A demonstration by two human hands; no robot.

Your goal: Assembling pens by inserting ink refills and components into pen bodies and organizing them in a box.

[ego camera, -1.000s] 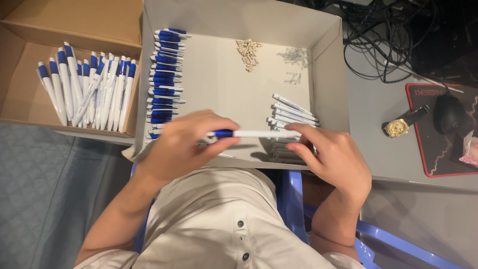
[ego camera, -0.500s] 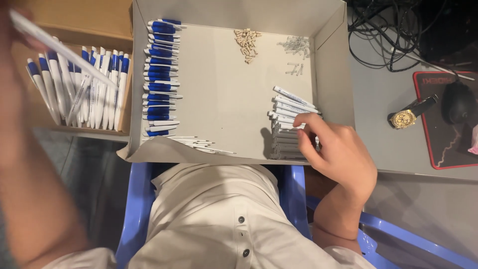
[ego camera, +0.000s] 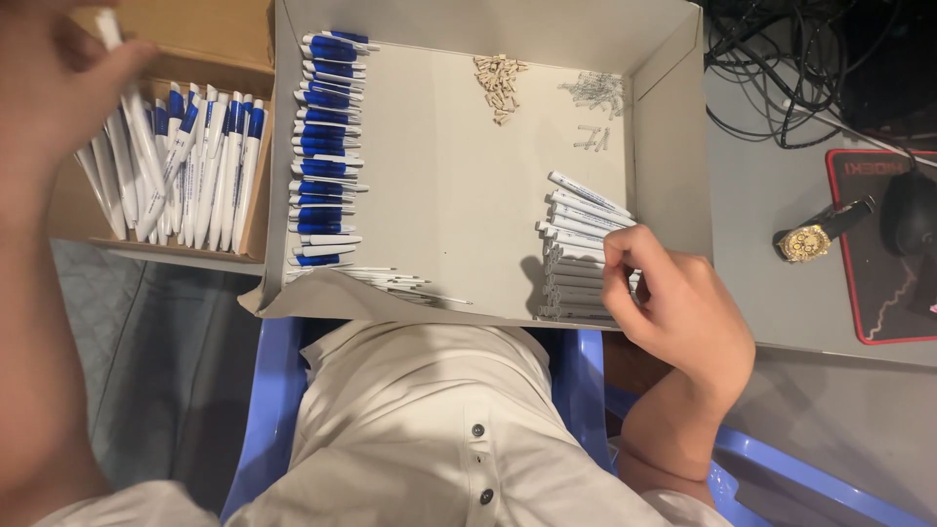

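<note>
Left hand point(ego camera: 59, 88) pinching a finished pen point(ego camera: 132, 107) over the brown box point(ego camera: 249, 39); right hand point(ego camera: 673, 303) closing on a barrel point(ego camera: 586, 234). Next: clean pickup.

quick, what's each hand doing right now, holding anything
Left hand: closed on a white plastic pen, over the brown cardboard box of finished pens.
Right hand: fingers curled on the pile of white pen barrels; a grip cannot be told.

Boxes point(ego camera: 673, 68) — two, one white, one brown point(ego camera: 195, 29). Watch point(ego camera: 810, 239) — one. Mouse point(ego camera: 908, 210) — one. Hands — two. Pens point(ego camera: 210, 166), caps point(ego camera: 327, 146), barrels point(ego camera: 576, 229): too many, overlapping, to count.
</note>
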